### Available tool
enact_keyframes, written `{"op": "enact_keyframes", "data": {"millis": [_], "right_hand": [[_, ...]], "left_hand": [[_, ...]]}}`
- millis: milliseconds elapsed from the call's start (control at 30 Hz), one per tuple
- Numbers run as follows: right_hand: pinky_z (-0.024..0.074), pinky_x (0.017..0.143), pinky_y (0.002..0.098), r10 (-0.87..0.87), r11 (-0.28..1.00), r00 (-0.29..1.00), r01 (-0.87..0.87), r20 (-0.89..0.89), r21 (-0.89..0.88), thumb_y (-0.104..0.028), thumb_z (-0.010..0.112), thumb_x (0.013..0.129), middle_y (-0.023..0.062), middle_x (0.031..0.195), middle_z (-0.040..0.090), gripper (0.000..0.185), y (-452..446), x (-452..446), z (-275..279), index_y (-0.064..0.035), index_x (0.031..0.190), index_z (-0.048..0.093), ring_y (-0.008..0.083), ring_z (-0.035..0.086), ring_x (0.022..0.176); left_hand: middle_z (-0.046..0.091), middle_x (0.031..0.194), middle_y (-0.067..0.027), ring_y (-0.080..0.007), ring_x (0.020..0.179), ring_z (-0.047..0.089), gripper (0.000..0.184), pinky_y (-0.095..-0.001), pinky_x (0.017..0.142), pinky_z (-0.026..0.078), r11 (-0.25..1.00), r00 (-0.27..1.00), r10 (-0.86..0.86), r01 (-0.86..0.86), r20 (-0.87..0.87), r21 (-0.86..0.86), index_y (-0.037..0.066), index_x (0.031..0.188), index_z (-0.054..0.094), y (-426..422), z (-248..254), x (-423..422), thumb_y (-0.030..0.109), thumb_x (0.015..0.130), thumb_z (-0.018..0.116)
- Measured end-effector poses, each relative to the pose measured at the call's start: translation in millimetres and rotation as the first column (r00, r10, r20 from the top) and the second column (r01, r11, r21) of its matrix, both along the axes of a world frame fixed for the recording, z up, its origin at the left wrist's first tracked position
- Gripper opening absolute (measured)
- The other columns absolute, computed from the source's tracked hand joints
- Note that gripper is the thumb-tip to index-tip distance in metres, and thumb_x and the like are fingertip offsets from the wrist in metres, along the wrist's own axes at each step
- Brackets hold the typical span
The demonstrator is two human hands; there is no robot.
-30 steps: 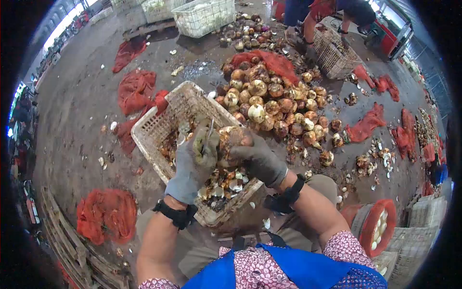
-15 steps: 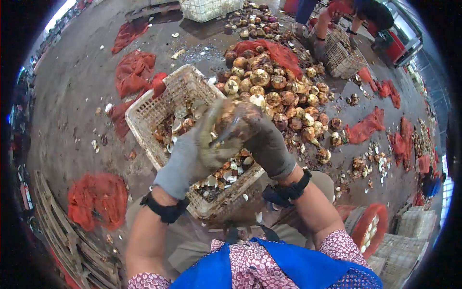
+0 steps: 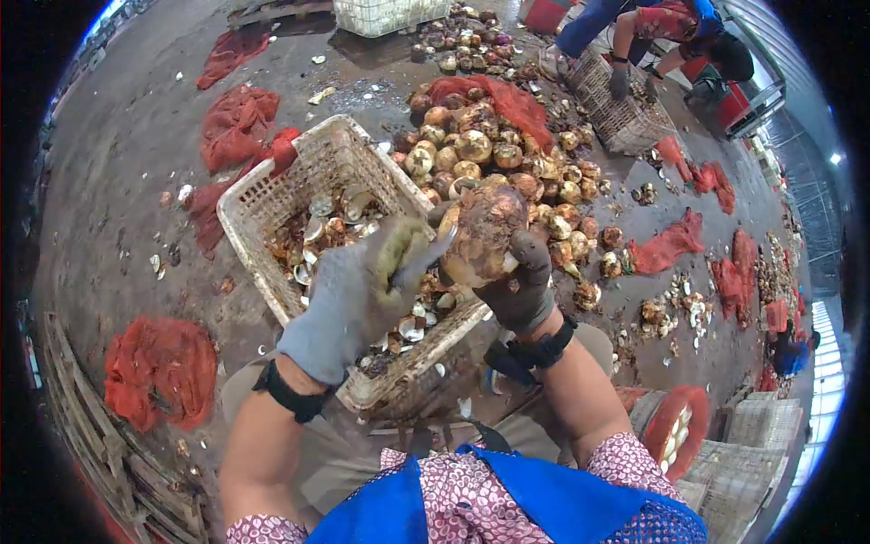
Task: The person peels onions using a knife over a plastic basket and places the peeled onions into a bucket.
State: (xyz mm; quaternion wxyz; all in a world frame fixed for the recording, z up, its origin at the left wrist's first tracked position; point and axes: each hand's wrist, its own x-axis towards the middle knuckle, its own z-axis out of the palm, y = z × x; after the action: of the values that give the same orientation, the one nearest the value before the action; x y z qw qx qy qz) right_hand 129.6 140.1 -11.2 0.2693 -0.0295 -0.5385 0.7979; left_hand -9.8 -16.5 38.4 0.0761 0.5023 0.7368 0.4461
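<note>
My left hand [image 3: 358, 295], in a grey glove with stained fingers, is closed around the handle of a small knife [image 3: 431, 257]; most of the handle is hidden. The blade points toward a large brown onion [image 3: 487, 234], its surface rough and dirty. My right hand [image 3: 518, 295], in a dark glove, grips this onion from below and the side. Both hands are above the near right part of a dirty white plastic crate [image 3: 243, 222]. Peelings and cut scraps [image 3: 319, 231] lie inside the crate.
Beyond the crate is a heap of onions [image 3: 471, 145], with a red net bag [image 3: 512, 104] over it. Another person [image 3: 666, 27] bends over a second crate [image 3: 625, 113] at the upper right. A wooden pallet [image 3: 100, 435] lies at left; a red-rimmed container [image 3: 675, 435] stands at right.
The onion has turned and shows more of its brown side. My left hand with the knife has moved apart from my right hand, slightly left. The view has shifted a little.
</note>
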Motion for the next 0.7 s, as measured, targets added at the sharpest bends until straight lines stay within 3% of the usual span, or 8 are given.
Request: {"op": "enact_keyframes", "data": {"millis": [33,167,200,333,433,500,633,700], "right_hand": [[0.038,0.109,0.0413,0.152,0.907,0.988,-0.15,-0.027,-0.392,-0.04,0.063,0.083,0.0138,0.134,0.052,0.068,0,-3,15,-0.0029,0.136,0.045,0.0281,0.052,0.123],[0.0472,0.099,0.0348,0.05,0.969,0.997,-0.033,0.064,-0.243,-0.035,0.069,0.079,0.0087,0.129,0.055,0.074,2,-3,25,-0.0026,0.138,0.04,0.0203,0.057,0.116],[0.0484,0.097,0.0355,0.019,0.998,0.994,-0.012,0.109,-0.062,-0.026,0.068,0.079,0.0085,0.127,0.055,0.07,1,-2,27,-0.0041,0.139,0.04,0.02,0.058,0.114],[0.0503,0.094,0.0352,0.03,0.962,0.984,0.019,0.174,-0.273,-0.015,0.065,0.078,0.0084,0.125,0.056,0.067,-3,0,30,-0.0056,0.14,0.039,0.0195,0.06,0.11],[0.0513,0.092,0.0347,-0.034,0.993,0.98,0.055,0.195,-0.106,-0.009,0.063,0.077,0.0081,0.123,0.057,0.067,-1,-4,33,-0.0065,0.14,0.04,0.0187,0.061,0.106],[0.0515,0.092,0.034,-0.15,0.977,0.957,0.104,0.249,0.186,-0.006,0.064,0.075,0.0082,0.121,0.059,0.068,-1,-8,41,-0.0062,0.139,0.042,0.0179,0.061,0.105],[0.0516,0.091,0.0326,-0.086,0.995,0.987,0.092,0.138,-0.042,-0.005,0.065,0.074,0.0075,0.118,0.06,0.067,-4,-13,32,-0.0058,0.138,0.044,0.0165,0.061,0.103],[0.0516,0.091,0.033,-0.076,0.994,0.983,0.087,0.167,-0.059,-0.004,0.064,0.075,0.0075,0.119,0.06,0.066,-2,-13,31,-0.0057,0.137,0.044,0.0167,0.061,0.103]], "left_hand": [[0.064,0.078,-0.0139,-0.0308,0.071,0.067,0.021,-0.0387,0.062,0.052,0.997,0.997,-0.064,0.062,-0.036,-0.04,0.012,0.114,0.06,-2,0,2,0.012,0.094,0.054],[0.063,0.078,-0.0191,-0.0393,0.072,0.064,0.025,-0.0456,0.059,0.05,0.982,0.987,-0.148,0.14,-0.06,-0.123,0.009,0.108,0.059,-7,3,5,0.013,0.083,0.061],[0.063,0.078,-0.0189,-0.0404,0.072,0.063,0.027,-0.0478,0.06,0.049,0.96,0.985,-0.167,0.155,-0.032,-0.234,0.008,0.107,0.059,-6,7,4,0.012,0.08,0.061],[0.064,0.08,-0.0209,-0.0415,0.077,0.063,0.027,-0.0476,0.065,0.049,0.933,0.984,-0.168,0.137,-0.065,-0.334,0.006,0.106,0.059,-7,-2,1,0.012,0.08,0.061],[0.064,0.084,-0.0225,-0.0414,0.081,0.063,0.027,-0.0465,0.068,0.05,0.923,0.966,-0.254,0.254,0.037,-0.29,0.005,0.108,0.059,-10,-1,-2,0.012,0.082,0.059],[0.065,0.086,-0.0229,-0.0414,0.083,0.063,0.027,-0.0462,0.07,0.05,0.925,0.974,-0.218,0.227,0.063,-0.305,0.005,0.109,0.059,-10,-6,0,0.013,0.084,0.058],[0.065,0.091,-0.0232,-0.0415,0.085,0.063,0.028,-0.0459,0.072,0.051,0.931,0.984,-0.164,0.179,0.076,-0.319,0.005,0.113,0.059,-11,-15,0,0.015,0.087,0.055],[0.065,0.091,-0.0235,-0.0417,0.085,0.063,0.029,-0.0462,0.072,0.051,0.929,0.982,-0.17,0.186,0.078,-0.32,0.005,0.114,0.059,-13,-10,-1,0.015,0.087,0.056]]}}
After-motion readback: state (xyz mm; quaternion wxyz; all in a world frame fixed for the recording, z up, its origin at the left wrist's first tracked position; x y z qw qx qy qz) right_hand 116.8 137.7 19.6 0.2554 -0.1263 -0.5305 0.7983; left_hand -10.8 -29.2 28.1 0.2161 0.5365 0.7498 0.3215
